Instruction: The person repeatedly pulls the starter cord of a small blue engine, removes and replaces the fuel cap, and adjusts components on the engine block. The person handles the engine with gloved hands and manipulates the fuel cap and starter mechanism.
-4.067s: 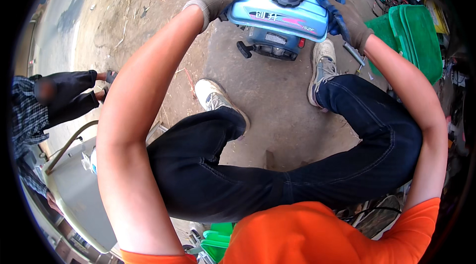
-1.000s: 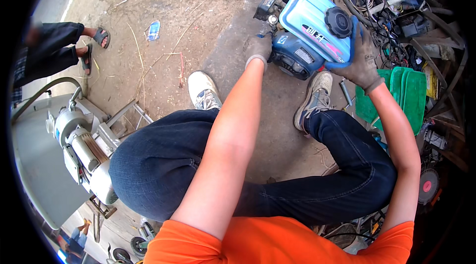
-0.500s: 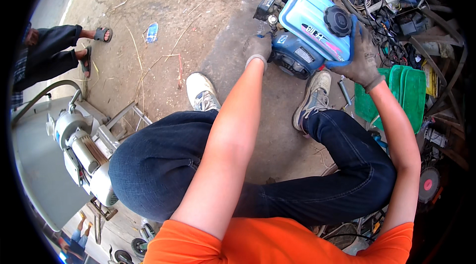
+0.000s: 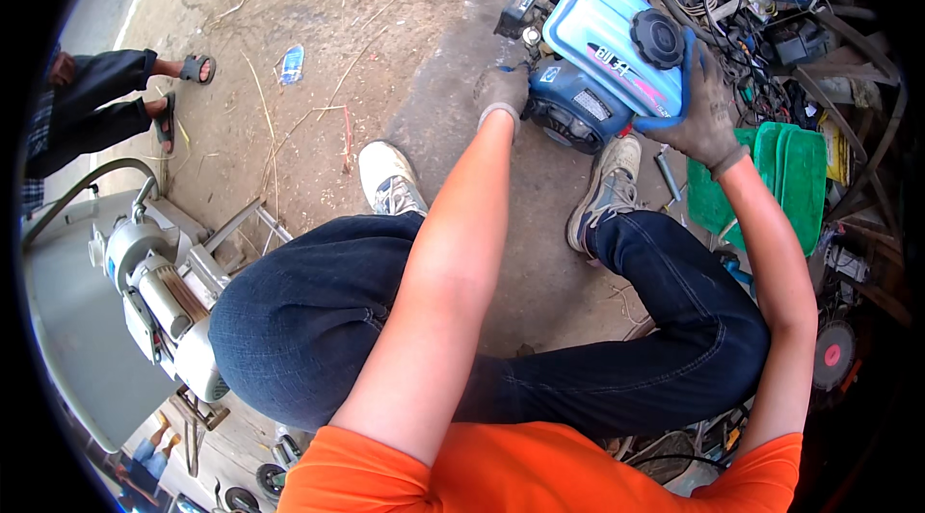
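A small engine (image 4: 568,108) with a light-blue fuel tank (image 4: 590,22) on top sits on the ground past my feet. A round black cap (image 4: 658,38) is on the tank. My left hand (image 4: 502,94), in a grey-brown work glove, is closed at the engine's left side; its fingertips are partly hidden there. My right hand (image 4: 708,118), gloved the same way, grips the right end of the tank, with the thumb along its near corner. The engine's underside is out of sight.
Green plastic pieces (image 4: 771,176) lie by my right forearm, before a heap of scrap, cables and metal strips (image 4: 819,60). A metal tube (image 4: 668,176) lies near my right shoe. At left stands a machine with a motor (image 4: 164,291); another person's sandaled feet (image 4: 198,70) are beyond it.
Almost nothing differs. Both hands stay on the engine, and the view has shifted very slightly.
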Action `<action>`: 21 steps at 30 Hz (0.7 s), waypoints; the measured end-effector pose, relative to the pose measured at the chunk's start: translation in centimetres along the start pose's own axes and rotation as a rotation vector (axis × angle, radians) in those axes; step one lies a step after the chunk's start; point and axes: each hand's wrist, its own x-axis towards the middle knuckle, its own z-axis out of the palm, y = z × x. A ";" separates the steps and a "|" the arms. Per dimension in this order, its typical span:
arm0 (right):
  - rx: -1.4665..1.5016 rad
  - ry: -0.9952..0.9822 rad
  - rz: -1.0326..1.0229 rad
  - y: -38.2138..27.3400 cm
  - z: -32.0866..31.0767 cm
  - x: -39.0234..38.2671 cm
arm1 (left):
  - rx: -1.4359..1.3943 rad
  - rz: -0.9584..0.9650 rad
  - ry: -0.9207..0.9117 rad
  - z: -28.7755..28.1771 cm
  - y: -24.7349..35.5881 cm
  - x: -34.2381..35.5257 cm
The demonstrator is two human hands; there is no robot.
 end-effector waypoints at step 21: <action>-0.064 -0.031 0.016 0.6 -0.6 -1.2 | -0.325 0.557 0.193 -4.6 6.1 -10.5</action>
